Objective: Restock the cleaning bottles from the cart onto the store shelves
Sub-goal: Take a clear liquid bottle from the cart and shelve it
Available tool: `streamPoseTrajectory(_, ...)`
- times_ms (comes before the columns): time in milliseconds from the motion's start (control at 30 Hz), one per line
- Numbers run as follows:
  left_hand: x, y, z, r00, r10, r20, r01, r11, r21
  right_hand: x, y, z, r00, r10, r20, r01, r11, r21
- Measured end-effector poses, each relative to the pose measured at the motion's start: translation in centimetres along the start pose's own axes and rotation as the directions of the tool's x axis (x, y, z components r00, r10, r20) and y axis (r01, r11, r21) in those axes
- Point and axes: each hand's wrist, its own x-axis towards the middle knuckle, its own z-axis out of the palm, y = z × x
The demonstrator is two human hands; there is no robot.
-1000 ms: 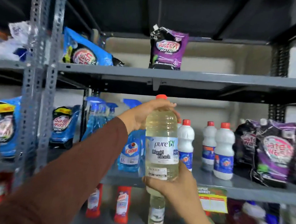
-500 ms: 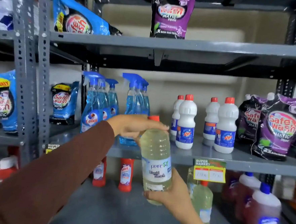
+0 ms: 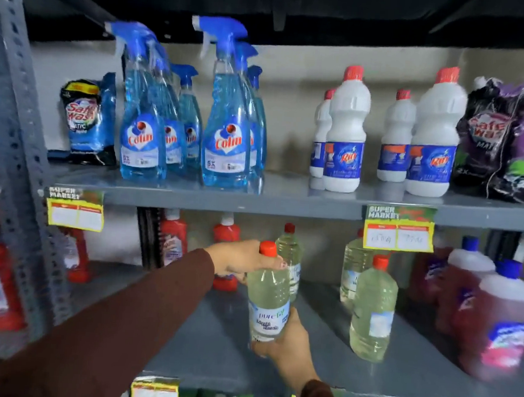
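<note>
Clear plastic bleach bottle with red cap (image 3: 268, 295), pale liquid inside, hangs upright over the lower grey metal shelf (image 3: 214, 334). My left hand (image 3: 244, 260) wraps its shoulder; my right hand (image 3: 284, 344) cups the base. It feels full, heavy and slick. Its label reads "pure".
</note>
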Motion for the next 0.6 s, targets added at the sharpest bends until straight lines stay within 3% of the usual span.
streamPoseTrajectory(200,4.6,-2.8,2.4,0.990,-0.072,-0.119,0.069,0.997,-0.029,3.9,3.6,1.8,0.995,0.064,-0.071,-0.070,0.994,-0.083)
streamPoseTrajectory(400,7.4,-4.0,2.7,0.988,-0.050,-0.144,0.032,0.992,-0.126,7.1,5.9,3.2,0.990,0.097,-0.100,-0.094,0.995,0.038)
streamPoseTrajectory(600,8.9,-4.3,2.8,0.988,-0.094,-0.123,0.072,0.982,-0.177,7.1,5.8,2.8,0.990,0.113,-0.085,-0.109,0.993,0.053)
